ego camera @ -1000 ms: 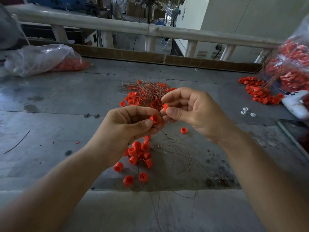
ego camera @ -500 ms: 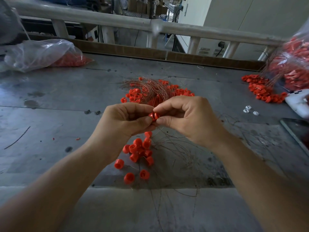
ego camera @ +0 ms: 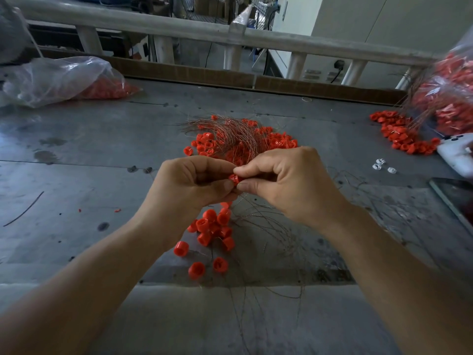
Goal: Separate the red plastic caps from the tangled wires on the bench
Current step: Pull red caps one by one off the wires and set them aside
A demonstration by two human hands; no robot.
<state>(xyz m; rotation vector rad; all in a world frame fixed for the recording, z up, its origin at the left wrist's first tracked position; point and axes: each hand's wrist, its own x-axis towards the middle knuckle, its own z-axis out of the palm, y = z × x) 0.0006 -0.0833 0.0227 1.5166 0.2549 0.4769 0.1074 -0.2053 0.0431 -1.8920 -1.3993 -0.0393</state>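
Note:
My left hand [ego camera: 190, 184] and my right hand [ego camera: 289, 183] meet above the middle of the bench, both pinching one red cap [ego camera: 233, 179] between thumb and fingers. Behind them lies a tangle of thin copper wires [ego camera: 230, 134] with several red caps caught in it. Below my hands sits a small heap of loose red caps [ego camera: 212, 226], and bare wires [ego camera: 271, 226] spread over the bench to its right.
A clear bag with red caps [ego camera: 64, 80] lies at the far left. A second bag of caps and wires [ego camera: 450, 98] stands at the far right, with spilled caps [ego camera: 399, 134] beside it. A white device [ego camera: 458, 155], small white parts [ego camera: 382, 165] and a dark tablet [ego camera: 455, 198] are at the right edge.
My hands were slightly apart, each with a cap; they have come together and now pinch one cap between them. A loose cap that lay under my right hand is hidden.

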